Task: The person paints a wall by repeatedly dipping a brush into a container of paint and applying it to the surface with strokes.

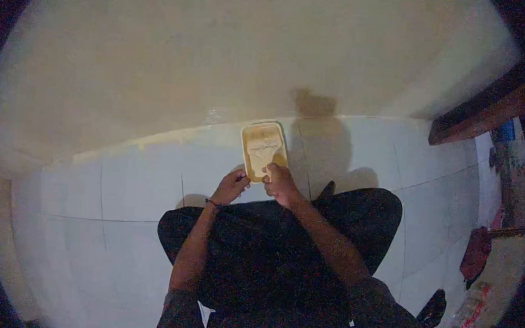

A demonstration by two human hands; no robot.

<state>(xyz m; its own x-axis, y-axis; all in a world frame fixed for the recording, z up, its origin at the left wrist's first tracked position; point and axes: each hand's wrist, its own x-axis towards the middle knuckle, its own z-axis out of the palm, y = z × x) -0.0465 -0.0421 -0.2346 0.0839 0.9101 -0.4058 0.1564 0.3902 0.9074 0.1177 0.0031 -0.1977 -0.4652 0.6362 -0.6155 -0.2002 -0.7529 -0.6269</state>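
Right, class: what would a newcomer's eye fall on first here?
Probably the yellowish tray on the pale floor, with the left hand and right hand at its near end. Next, perhaps, the dark shadow on the wall beyond, then the reddish cloth at far right.

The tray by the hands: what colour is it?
The tray is pale yellow, showing best in the head view.

Dim, grainy fisheye view — soft shadows, dark edges — light source seemingly out of frame.

Yellow tray [252, 166], white floor tiles [134, 198]
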